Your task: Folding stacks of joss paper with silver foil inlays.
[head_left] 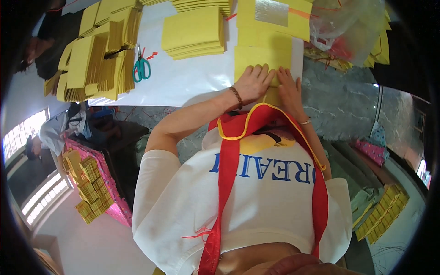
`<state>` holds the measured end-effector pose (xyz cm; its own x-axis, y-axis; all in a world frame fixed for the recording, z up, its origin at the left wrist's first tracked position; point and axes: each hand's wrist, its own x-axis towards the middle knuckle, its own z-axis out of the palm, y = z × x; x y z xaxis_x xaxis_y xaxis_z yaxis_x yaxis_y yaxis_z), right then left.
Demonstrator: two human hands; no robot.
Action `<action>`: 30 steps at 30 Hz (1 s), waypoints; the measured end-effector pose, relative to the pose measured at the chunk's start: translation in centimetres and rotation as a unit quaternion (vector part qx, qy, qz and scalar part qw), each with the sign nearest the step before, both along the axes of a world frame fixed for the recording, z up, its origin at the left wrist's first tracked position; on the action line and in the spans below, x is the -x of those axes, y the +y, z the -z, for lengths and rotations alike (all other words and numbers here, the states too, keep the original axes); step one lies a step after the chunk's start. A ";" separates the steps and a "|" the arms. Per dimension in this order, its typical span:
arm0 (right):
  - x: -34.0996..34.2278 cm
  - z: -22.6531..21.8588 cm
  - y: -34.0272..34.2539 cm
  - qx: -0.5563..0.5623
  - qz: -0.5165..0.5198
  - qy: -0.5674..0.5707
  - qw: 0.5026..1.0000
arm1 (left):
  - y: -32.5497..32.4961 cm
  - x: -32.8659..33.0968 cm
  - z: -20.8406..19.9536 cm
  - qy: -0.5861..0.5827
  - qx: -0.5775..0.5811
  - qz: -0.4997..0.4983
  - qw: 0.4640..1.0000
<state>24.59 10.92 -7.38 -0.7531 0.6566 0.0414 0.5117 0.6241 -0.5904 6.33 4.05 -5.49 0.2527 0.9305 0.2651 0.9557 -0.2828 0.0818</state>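
Observation:
In front of me at the table's near edge lies a yellow paper sheet point(262, 54) with a crease across it. My left hand point(254, 83), a beaded bracelet on its wrist, rests on the sheet with bent fingers pressing down. Beside it, my right hand point(288, 87) lies on the sheet's right side, fingers stretched forward and the thumb apart. Their fingertips nearly meet. The sheet's lower end narrows under my palms and is partly hidden by them. Just beyond, another yellow piece with a silvery window point(271, 13) lies flat.
A stack of yellow folded pieces point(192, 34) sits left of the sheet. Farther left are teal-handled scissors point(141, 68) and many more yellow stacks point(85, 64). A clear plastic bag point(341, 32) is at the right. Another person point(52, 133) works at a pink-covered table point(117, 206).

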 end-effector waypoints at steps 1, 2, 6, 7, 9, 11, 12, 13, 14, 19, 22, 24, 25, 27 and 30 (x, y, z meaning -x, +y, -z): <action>-0.1 -0.3 0.3 -0.003 -0.007 0.005 1.000 | 0.0 -0.2 0.0 0.027 -0.013 -0.008 1.000; -0.3 -0.7 0.5 0.129 0.056 0.121 0.983 | -0.1 -0.2 0.1 0.020 -0.030 -0.010 0.999; 0.7 -2.7 -0.3 0.243 0.172 0.299 0.907 | 0.4 -0.1 -0.3 0.035 -0.031 -0.031 0.998; 0.8 -2.6 -0.5 0.243 0.169 0.300 0.907 | 0.8 0.2 -0.5 0.025 0.000 -0.033 0.999; 0.7 -1.8 -1.0 0.197 0.186 0.313 0.910 | 1.3 0.8 -1.6 0.014 0.031 -0.037 0.999; 0.5 -1.2 -1.4 0.213 0.215 0.354 0.885 | 2.0 2.1 -5.1 -0.098 0.024 -0.035 0.994; 0.5 -0.8 -1.7 0.230 0.244 0.394 0.856 | 1.8 3.1 -7.3 -0.210 0.025 -0.026 0.977; 0.3 -0.5 -2.0 0.230 0.244 0.395 0.855 | 1.6 4.2 -9.1 -0.235 -0.027 -0.017 0.971; -0.1 0.0 -2.1 0.216 0.238 0.383 0.866 | 1.3 5.4 -10.6 -0.258 -0.080 -0.007 0.963; -0.8 0.9 -2.3 0.162 0.217 0.335 0.903 | -0.3 13.5 -12.9 -0.198 -0.180 -0.089 0.959; -0.7 0.7 -2.2 0.041 0.192 0.249 0.948 | -0.7 16.5 -11.7 -0.232 -0.155 -0.145 0.949; -1.1 2.1 -2.0 -0.080 0.136 0.263 0.952 | -0.8 17.0 -11.3 -0.255 -0.147 -0.171 0.940; -1.1 2.3 -2.0 -0.080 0.137 0.264 0.951 | -0.6 17.0 -11.3 -0.254 -0.148 -0.169 0.941; -1.1 2.6 -2.2 -0.064 0.160 0.261 0.950 | -0.3 16.7 -11.2 -0.223 -0.157 -0.156 0.949; -0.9 2.6 -2.0 -0.049 0.161 0.239 0.956 | 0.1 17.4 -9.0 -0.111 -0.126 -0.122 0.978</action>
